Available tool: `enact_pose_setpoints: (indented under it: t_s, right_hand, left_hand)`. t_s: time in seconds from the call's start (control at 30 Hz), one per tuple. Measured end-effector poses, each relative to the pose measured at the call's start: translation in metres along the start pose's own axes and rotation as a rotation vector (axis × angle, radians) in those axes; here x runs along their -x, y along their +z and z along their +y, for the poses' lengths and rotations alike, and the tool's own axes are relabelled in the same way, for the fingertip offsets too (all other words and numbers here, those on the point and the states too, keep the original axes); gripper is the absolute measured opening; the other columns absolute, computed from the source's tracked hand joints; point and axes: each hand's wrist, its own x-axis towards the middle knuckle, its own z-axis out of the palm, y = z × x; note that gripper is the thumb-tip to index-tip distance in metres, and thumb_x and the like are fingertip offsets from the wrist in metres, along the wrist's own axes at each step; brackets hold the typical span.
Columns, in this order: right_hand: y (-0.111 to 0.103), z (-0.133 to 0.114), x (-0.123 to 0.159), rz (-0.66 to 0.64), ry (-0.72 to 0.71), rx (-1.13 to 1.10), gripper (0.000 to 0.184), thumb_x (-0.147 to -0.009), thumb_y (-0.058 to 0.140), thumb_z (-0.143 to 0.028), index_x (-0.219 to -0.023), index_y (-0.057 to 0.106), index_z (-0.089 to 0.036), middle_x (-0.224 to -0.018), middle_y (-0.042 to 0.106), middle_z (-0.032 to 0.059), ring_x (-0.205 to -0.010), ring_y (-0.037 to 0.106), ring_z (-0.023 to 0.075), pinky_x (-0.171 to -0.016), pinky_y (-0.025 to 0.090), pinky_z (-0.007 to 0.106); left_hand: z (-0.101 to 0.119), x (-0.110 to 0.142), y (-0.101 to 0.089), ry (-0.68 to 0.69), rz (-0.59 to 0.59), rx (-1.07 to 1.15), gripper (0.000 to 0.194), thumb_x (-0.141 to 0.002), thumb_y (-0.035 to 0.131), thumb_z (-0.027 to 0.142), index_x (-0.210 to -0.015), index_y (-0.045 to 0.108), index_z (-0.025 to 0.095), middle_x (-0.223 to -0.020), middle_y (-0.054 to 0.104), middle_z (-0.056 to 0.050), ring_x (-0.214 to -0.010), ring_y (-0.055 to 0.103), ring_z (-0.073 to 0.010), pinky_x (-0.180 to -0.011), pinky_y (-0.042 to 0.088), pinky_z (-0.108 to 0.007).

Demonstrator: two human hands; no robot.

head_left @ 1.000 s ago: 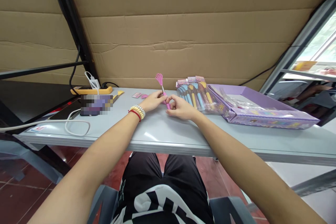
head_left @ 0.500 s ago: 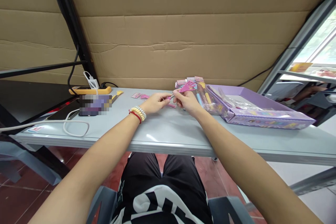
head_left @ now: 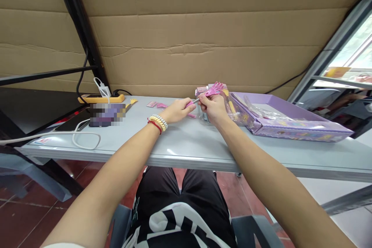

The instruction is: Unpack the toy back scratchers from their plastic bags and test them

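A pink hand-shaped back scratcher (head_left: pixel 215 88) with a thin metal rod is held between both hands above the table. My left hand (head_left: pixel 176 111) is closed around its pink handle. The fingers of my right hand (head_left: pixel 214 107) pinch it just below the pink head, where the rod meets it. A short stretch of rod shows between the hands. Behind my left hand, another pink scratcher (head_left: pixel 162 105) lies on the table, partly covered. Packaged scratchers (head_left: pixel 231 102) in clear plastic, one with a yellow head, lie just behind my right hand.
A purple open box (head_left: pixel 299 131) with clear plastic wrap inside stands at the right. On the left are a blurred phone-like object (head_left: pixel 106 115), a yellow power strip (head_left: pixel 116 99), a white cable (head_left: pixel 87 149) and a yellow-headed scratcher (head_left: pixel 132 102). Cardboard (head_left: pixel 180 31) walls the back.
The back scratcher's head and my right hand have moved slightly right. More metal rod and the pink handle now show between my hands. The view has shifted a little.
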Motion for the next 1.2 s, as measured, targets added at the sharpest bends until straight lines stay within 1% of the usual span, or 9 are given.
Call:
enact_pose_setpoints:
  t_s: [0.2,0.43,0.53,0.63,0.73,0.83,0.9,1.0,1.2]
  right_hand:
    - [-0.003,-0.016,-0.001,0.109,-0.05,-0.05,0.038,-0.063,0.079,-0.042,-0.06,0.052,-0.016,-0.047,0.048,-0.005,-0.037,0.037,0.0033,-0.035,0.025,0.018]
    - [-0.033,-0.037,-0.014,0.359,-0.154,-0.158,0.04,-0.073,0.074,-0.041,-0.059,0.044,-0.018,-0.043,0.039,-0.0089,-0.032,0.026,0.0011,-0.032,0.018,0.017]
    - [-0.037,-0.039,-0.016,0.381,-0.152,-0.181,0.039,-0.074,0.073,-0.041,-0.06,0.046,-0.017,-0.042,0.04,-0.0088,-0.032,0.026,0.0012,-0.031,0.019,0.017]
    - [-0.032,-0.035,-0.014,0.337,-0.136,-0.232,0.038,-0.071,0.076,-0.04,-0.061,0.046,-0.018,-0.043,0.04,-0.0093,-0.033,0.03,0.002,-0.032,0.022,0.017]
    - [-0.021,-0.027,-0.008,0.271,-0.112,-0.354,0.035,-0.068,0.077,-0.036,-0.064,0.048,-0.019,-0.048,0.046,-0.0084,-0.039,0.042,0.0044,-0.038,0.034,0.018]
    - [-0.006,-0.02,0.001,0.087,-0.018,-0.483,0.032,-0.068,0.075,-0.037,-0.062,0.049,-0.019,-0.057,0.058,-0.0033,-0.053,0.057,0.0099,-0.053,0.048,0.024]
    - [0.002,-0.017,0.006,-0.06,0.06,-0.536,0.035,-0.065,0.076,-0.039,-0.056,0.048,-0.019,-0.056,0.058,-0.0016,-0.059,0.06,0.0132,-0.06,0.051,0.028]
    - [0.008,-0.015,0.011,-0.172,0.096,-0.58,0.047,-0.058,0.081,-0.037,-0.046,0.039,-0.019,-0.044,0.044,-0.0045,-0.052,0.055,0.0114,-0.055,0.047,0.026]
    - [0.009,-0.014,0.014,-0.182,0.069,-0.601,0.063,-0.059,0.079,-0.03,-0.042,0.019,-0.018,-0.036,0.017,-0.0084,-0.035,0.028,0.0047,-0.04,0.03,0.024]
  left_hand:
    - [0.003,0.0,-0.009,0.01,-0.028,0.049,0.034,-0.086,0.044,0.045,-0.064,0.037,0.02,-0.061,0.043,0.004,-0.058,0.037,-0.0107,-0.057,0.028,-0.026]
    - [-0.012,-0.003,-0.018,0.007,-0.066,-0.121,0.036,-0.079,0.051,0.036,-0.056,0.029,0.02,-0.052,0.035,0.005,-0.051,0.03,-0.0099,-0.054,0.023,-0.028]
    - [-0.016,-0.003,-0.021,-0.007,-0.054,-0.16,0.035,-0.08,0.05,0.035,-0.055,0.031,0.02,-0.051,0.036,0.005,-0.051,0.031,-0.0102,-0.054,0.024,-0.028]
    - [-0.018,0.002,-0.022,-0.045,-0.035,-0.171,0.038,-0.084,0.045,0.044,-0.056,0.035,0.02,-0.052,0.04,0.004,-0.051,0.034,-0.0111,-0.054,0.025,-0.028]
    - [-0.019,0.008,-0.017,-0.069,-0.016,-0.187,0.041,-0.087,0.041,0.052,-0.061,0.043,0.02,-0.057,0.048,0.002,-0.055,0.04,-0.0129,-0.055,0.026,-0.028]
    - [-0.012,0.008,-0.005,-0.067,-0.013,-0.181,0.039,-0.09,0.036,0.048,-0.067,0.049,0.02,-0.06,0.051,0.0,-0.058,0.044,-0.0146,-0.057,0.027,-0.028]
    - [-0.003,0.006,0.005,-0.054,-0.012,-0.125,0.035,-0.091,0.035,0.04,-0.069,0.051,0.019,-0.062,0.053,0.0,-0.06,0.046,-0.0148,-0.059,0.03,-0.028]
    - [0.008,0.002,0.017,-0.053,-0.007,0.026,0.031,-0.091,0.036,0.033,-0.072,0.055,0.017,-0.066,0.056,0.0,-0.063,0.049,-0.0141,-0.063,0.035,-0.027]
    - [0.009,0.003,0.028,0.041,-0.055,0.15,0.039,-0.079,0.057,0.05,-0.097,0.059,0.015,-0.09,0.065,-0.003,-0.08,0.056,-0.0169,-0.071,0.042,-0.027]
